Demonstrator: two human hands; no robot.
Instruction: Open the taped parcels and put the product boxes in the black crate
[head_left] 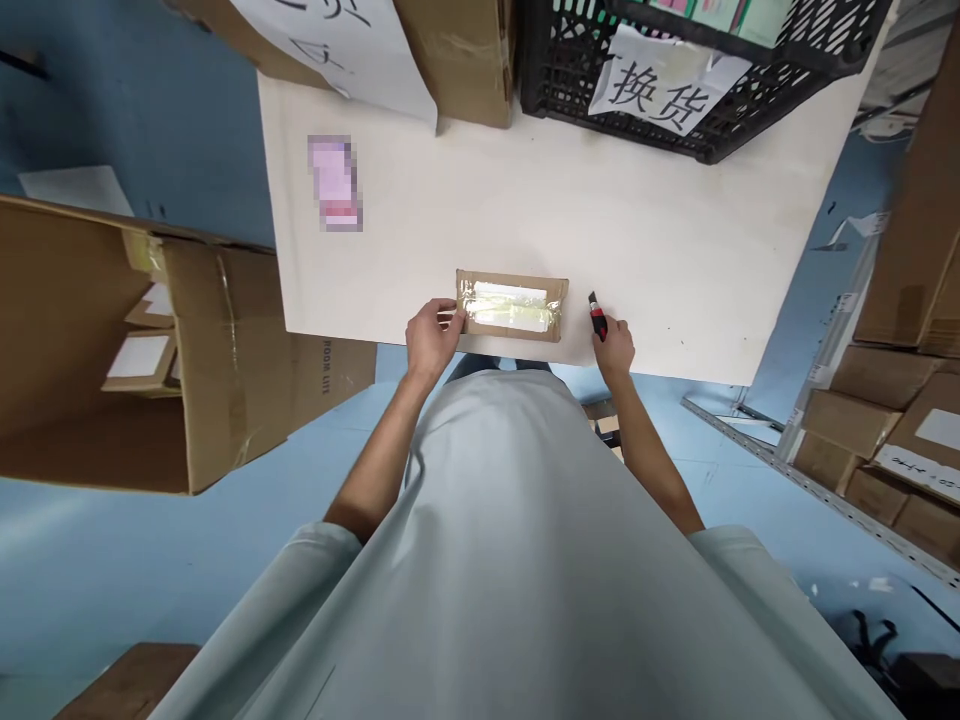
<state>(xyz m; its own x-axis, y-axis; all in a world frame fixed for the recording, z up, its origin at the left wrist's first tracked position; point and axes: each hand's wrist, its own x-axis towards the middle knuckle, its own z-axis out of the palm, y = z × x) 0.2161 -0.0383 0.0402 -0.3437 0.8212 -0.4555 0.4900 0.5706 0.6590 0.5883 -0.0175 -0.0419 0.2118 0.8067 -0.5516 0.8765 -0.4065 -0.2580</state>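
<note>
A small cardboard box (555,322) lies flat near the front edge of the white table (675,240), with a white label and shiny clear tape across its top. My left hand (435,335) grips the left end of this box between thumb and fingers. To the right of the box, my right hand (615,350) is closed around a red and black box cutter (598,318). Its dark tip points away from me, apart from the box.
A black plastic crate (705,150) with a paper sign and a cardboard box (469,70) stand along the table's back. A blurred pink item (335,183) lies at left. Left of the table is a large open carton (217,380) holding smaller boxes; stacked boxes (862,420) stand at right.
</note>
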